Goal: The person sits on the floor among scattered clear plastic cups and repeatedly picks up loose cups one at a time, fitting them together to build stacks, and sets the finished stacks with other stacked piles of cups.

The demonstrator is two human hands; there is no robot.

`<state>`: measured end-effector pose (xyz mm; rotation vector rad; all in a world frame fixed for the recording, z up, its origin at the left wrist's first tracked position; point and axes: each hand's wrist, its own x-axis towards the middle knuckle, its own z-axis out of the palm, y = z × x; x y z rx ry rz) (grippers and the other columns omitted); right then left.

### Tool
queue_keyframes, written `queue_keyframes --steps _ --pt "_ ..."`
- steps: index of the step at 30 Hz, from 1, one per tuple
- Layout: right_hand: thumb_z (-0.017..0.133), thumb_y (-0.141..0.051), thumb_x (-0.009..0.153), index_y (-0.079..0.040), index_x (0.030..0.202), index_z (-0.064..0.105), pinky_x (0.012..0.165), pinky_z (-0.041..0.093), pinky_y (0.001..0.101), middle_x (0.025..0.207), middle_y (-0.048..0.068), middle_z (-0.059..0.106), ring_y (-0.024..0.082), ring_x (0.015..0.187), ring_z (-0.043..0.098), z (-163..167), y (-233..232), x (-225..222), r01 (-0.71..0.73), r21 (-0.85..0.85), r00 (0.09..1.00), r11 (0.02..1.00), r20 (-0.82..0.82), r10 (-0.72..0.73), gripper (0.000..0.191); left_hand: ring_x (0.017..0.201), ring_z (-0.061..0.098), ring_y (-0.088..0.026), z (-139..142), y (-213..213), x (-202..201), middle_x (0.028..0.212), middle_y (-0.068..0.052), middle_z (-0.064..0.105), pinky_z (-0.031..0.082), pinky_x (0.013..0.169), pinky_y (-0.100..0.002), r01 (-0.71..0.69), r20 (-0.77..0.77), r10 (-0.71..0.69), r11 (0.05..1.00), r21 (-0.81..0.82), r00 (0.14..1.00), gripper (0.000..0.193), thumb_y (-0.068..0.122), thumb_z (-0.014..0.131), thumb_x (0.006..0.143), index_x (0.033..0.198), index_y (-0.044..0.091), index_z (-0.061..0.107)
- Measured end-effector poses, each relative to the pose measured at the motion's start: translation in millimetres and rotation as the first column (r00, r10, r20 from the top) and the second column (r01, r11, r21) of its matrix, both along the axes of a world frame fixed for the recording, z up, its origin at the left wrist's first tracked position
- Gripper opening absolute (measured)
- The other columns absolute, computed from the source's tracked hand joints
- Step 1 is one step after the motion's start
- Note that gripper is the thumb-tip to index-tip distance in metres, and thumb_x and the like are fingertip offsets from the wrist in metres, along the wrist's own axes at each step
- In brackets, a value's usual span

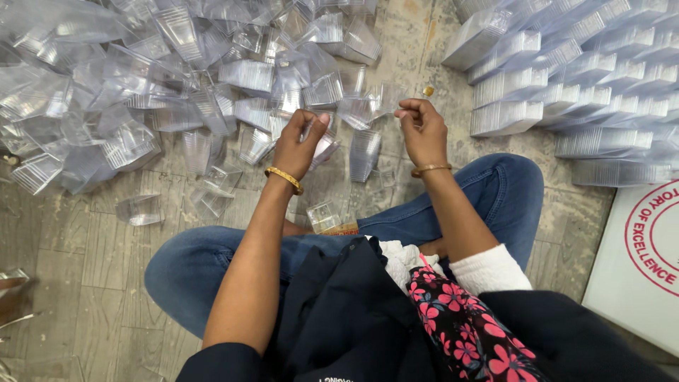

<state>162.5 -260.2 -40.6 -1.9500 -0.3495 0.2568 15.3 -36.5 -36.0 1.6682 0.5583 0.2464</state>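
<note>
Fingers point(414, 107) of the right hand point(424, 134) pinch together on a clear plastic cup point(382, 99); the left hand point(298, 145) curls half open just beside it, its hold unclear. Below them on the floor point(92, 283) lies a loose cup heap point(141, 78), with stacked cup rows point(566, 78) toward the far right corner.

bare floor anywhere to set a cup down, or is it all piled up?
Bare floor lies left of the left knee, and a strip between loose cups and stacked cups. Crowded ahead of both hands.
</note>
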Motion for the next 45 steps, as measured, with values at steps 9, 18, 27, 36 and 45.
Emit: queue_keyframes --steps 9,18,27,36,45 --pt "0.086 -0.022 0.085 -0.003 0.105 0.07 0.076 0.06 0.0305 0.093 0.01 0.077 0.019 0.084 0.076 -19 56 -27 0.007 -0.151 0.978 0.989 0.207 0.025 0.031 0.075 0.056 -0.015 0 2 -5 0.083 -0.002 0.066 0.047 0.071 -0.031 -0.05 -0.109 0.06 0.994 0.093 0.992 0.032 0.038 0.07 0.093 0.094 0.008 0.061" --pt "0.064 -0.011 0.095 -0.008 0.124 0.065 0.077 0.055 0.0344 0.1 0.008 0.069 0.02 0.086 0.066 0 49 -48 -0.106 -0.074 0.994 0.992 -0.018 0.105 0.029 0.103 0.063 -0.023 -11 -2 -8 0.124 -0.011 0.067 0.049 0.09 -0.034 0.109 -0.075 -0.102 0.988 0.111 0.992 0.049 0.039 0.066 0.093 0.136 0.016 0.058" --pt "0.06 -0.002 0.097 -0.006 0.131 0.066 0.106 0.048 0.0405 0.133 0.017 0.064 0.033 0.124 0.062 -9 31 20 -0.056 -0.306 0.895 0.95 0.407 0.184 0.035 0.084 0.054 -0.016 -15 -6 -7 0.093 -0.007 0.063 0.046 0.076 -0.033 0.145 -0.124 -0.159 0.983 -0.115 0.979 0.04 0.045 0.059 0.103 0.118 0.009 0.063" --pt "0.069 -0.01 0.101 -0.005 0.114 0.073 0.091 0.059 0.0301 0.109 0.008 0.077 0.018 0.097 0.075 2 11 32 -0.02 0.054 0.996 0.998 0.089 0.015 0.014 0.089 0.056 -0.018 2 -9 -7 0.1 -0.01 0.062 0.045 0.078 -0.033 0.16 -0.104 -0.158 0.987 0.016 0.982 0.045 0.049 0.057 0.103 0.119 0.008 0.06" --pt "0.06 -0.006 0.104 -0.005 0.118 0.072 0.101 0.054 0.0367 0.118 0.01 0.073 0.026 0.112 0.068 -3 4 -11 -0.17 -0.124 0.953 0.978 0.233 0.195 0.018 0.094 0.054 -0.013 -18 -8 -6 0.101 -0.004 0.062 0.046 0.086 -0.03 0.249 -0.088 -0.268 0.952 -0.181 0.959 0.04 0.046 0.054 0.105 0.123 0.01 0.061"
